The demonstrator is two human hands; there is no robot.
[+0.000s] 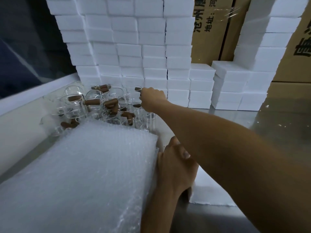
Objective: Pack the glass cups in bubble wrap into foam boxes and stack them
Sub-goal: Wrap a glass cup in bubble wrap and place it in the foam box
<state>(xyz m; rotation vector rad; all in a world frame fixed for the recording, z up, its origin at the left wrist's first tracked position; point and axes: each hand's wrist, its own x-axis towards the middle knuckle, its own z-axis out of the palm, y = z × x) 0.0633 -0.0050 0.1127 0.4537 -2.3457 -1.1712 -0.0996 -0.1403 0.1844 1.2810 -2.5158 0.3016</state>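
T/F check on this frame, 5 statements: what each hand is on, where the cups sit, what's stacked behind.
1. The right hand grips the brown handle of a glass cup. True.
2. The left hand holds a foam box in the air. False: it rests at the right edge of the bubble wrap stack, low on the table.
3. The glass cups stand in a cluster beyond the bubble wrap. True.
4. The foam boxes behind the cups are stacked high. True.
5. The cardboard cartons lie flat on the bubble wrap. False: they stand at the back right, behind foam boxes.
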